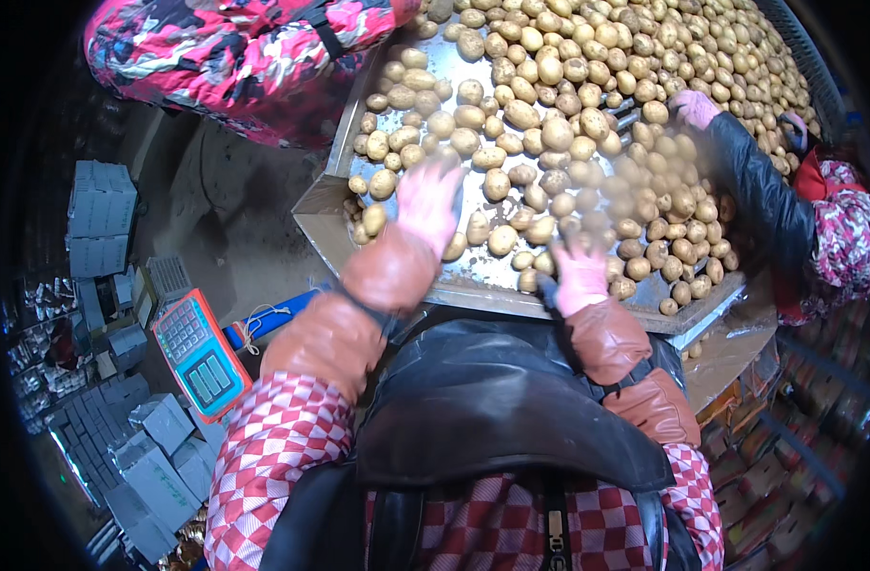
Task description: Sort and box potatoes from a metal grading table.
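Observation:
Loose potatoes (pixel 524 114) cover much of a metal sorting table (pixel 478 275) in front of me. My left hand (pixel 428 200), in a pink glove, reaches over the table's left part among the potatoes. Its fingertips are blurred, so any grip there is unclear. Close to the front rim, my right hand (pixel 580 275), also gloved in pink, has its fingers spread beside several potatoes. Some potatoes just beyond it are smeared by motion.
Cardboard boxes (pixel 324 207) (pixel 728 357) holding potatoes adjoin both front corners. An orange scale display (pixel 203 357) stands left, near stacked cartons (pixel 153 471). One person (pixel 256 71) is at the upper left; another person's gloved hand (pixel 694 109) touches potatoes at the right.

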{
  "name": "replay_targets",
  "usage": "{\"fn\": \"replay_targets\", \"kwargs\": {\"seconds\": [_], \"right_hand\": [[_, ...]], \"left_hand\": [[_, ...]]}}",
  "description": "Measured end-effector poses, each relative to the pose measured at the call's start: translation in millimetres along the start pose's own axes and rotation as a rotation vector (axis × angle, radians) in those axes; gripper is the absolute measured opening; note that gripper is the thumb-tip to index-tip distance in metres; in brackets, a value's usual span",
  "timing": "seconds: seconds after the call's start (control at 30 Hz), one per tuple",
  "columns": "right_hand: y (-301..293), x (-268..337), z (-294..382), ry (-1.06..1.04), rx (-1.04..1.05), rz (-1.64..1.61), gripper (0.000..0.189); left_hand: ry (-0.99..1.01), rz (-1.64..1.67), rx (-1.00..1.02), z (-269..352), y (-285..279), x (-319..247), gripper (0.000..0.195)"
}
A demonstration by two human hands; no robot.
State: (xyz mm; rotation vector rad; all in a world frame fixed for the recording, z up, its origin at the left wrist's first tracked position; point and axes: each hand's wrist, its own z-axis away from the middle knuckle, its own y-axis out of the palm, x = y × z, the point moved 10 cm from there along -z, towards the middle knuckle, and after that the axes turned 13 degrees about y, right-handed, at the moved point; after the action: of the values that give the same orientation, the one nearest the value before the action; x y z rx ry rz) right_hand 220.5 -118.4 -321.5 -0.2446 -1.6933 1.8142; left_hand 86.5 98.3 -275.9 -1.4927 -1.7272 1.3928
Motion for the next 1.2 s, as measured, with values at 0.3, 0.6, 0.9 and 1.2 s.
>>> {"fn": "replay_targets", "kwargs": {"seconds": [0.3,0.6,0.9,1.2], "right_hand": [[-6.8,35.3,-1.9,0.025,0.495,-0.77,0.041],[-37.9,-58.7,-19.5,0.328,-0.06,-0.183,0.046],[3.6,-40.5,0.9,0.393,0.291,-0.969,0.039],[1.2,-54.8,-2.1,0.595,0.246,-1.809,0.059]], "left_hand": [[0.044,-0.011,0.471,-50.7,82.2,1.9,0.068],[0.162,0.007,-0.015,-79.9,40.2,-35.3,0.048],[-0.195,0.082,0.821,-163.5,125.2,2.1,0.062],[-0.627,0.52,0.346,-99.0,57.7,-27.6,0.048]]}}
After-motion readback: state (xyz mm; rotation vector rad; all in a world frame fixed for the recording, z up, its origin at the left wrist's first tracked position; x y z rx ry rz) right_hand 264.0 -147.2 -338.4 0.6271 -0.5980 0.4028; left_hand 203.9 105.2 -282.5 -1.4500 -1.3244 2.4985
